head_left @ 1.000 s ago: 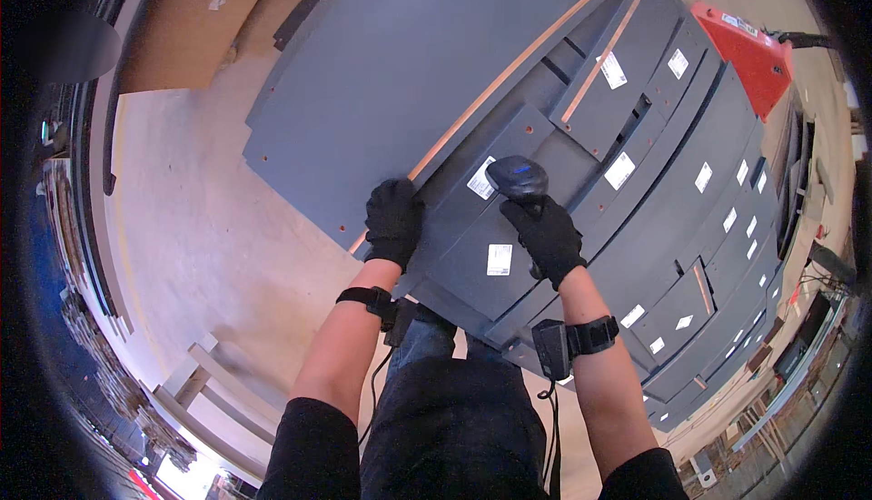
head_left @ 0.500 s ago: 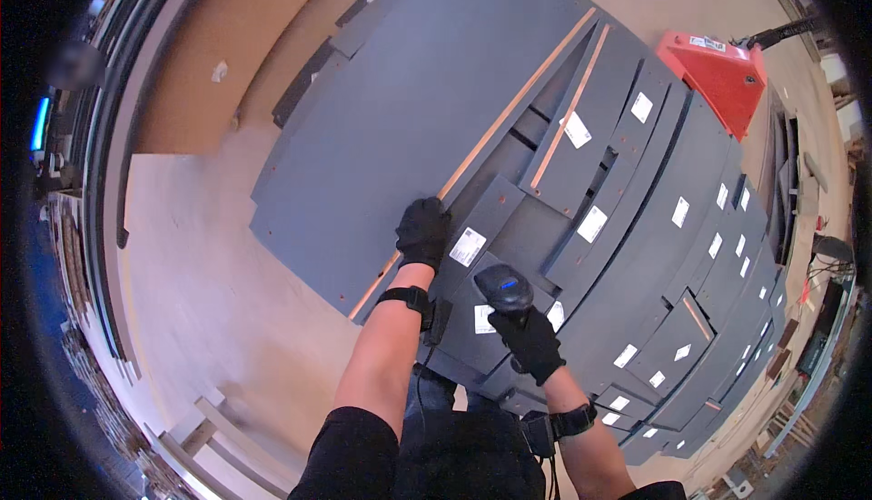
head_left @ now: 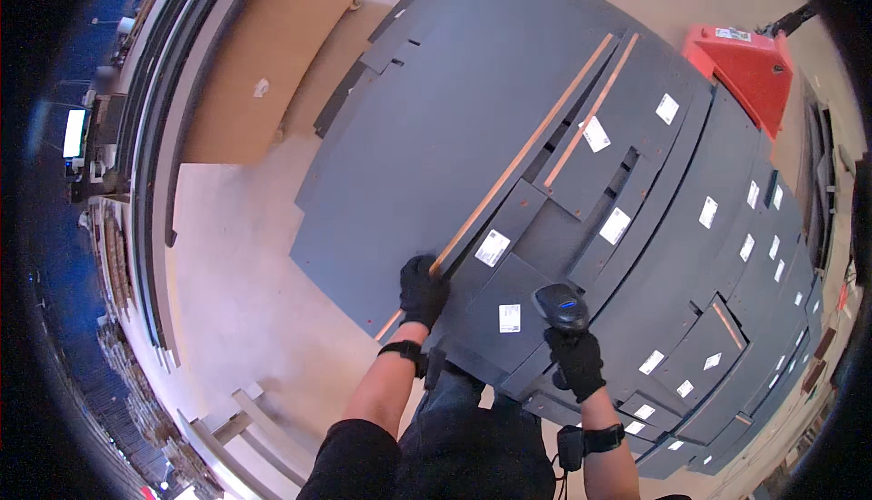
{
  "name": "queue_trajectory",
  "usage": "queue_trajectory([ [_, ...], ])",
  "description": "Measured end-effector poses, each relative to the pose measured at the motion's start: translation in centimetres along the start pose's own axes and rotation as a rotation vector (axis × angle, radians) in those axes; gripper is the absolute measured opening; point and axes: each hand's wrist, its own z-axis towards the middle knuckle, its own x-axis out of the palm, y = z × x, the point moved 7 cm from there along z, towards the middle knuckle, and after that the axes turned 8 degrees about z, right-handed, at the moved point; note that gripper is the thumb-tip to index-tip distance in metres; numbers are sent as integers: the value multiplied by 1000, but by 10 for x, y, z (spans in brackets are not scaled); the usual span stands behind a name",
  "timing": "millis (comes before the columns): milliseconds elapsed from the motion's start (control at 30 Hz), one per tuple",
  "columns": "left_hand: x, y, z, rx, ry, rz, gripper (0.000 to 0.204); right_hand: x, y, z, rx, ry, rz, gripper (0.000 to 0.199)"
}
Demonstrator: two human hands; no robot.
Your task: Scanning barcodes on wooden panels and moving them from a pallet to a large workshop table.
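My gloved left hand (head_left: 424,293) grips the near part of the copper-coloured edge of a large dark grey panel (head_left: 427,128), its fingers curled over the rim. This panel is tilted up from the pieces beside it. In my gloved right hand (head_left: 575,361) is a black handheld barcode scanner (head_left: 561,307) with a small blue light, held above the stacked grey panels. A white label (head_left: 510,318) lies on a panel just left of the scanner, and another label (head_left: 493,247) sits farther up between my hands. A narrower panel (head_left: 607,105) with a copper-coloured edge lies right of the large one.
Many labelled grey panels (head_left: 690,255) spread to my right. A red pallet-jack part (head_left: 747,73) stands at the far right. Brown board (head_left: 272,55) rests at the far left, beside long dark rails (head_left: 168,128). Pale beams (head_left: 263,441) lie at the lower left.
My view has shifted, so the panels sit farther right and lower. The scanner has moved right relative to the near label, uncovering it. My left hand still grips the panel's edge.
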Motion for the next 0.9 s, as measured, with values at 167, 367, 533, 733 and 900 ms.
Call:
queue_trajectory([
  [167,-7,82,-91,-48,300,425,64,-7,-24,-4,62,-5,79,26],
  [367,10,116,-82,-103,217,399,61,14,-16,-15,16,11,-83,27],
  [533,-18,107,-82,-27,325,391,65,40,-5,-25,174,-31,56,28],
  [733,-147,73,-78,194,461,30,73,83,48,-33,-21,-71,92,26],
  [900,-261,105,-45,100,627,-301,84,90,138,-29,-117,-38,197,24],
])
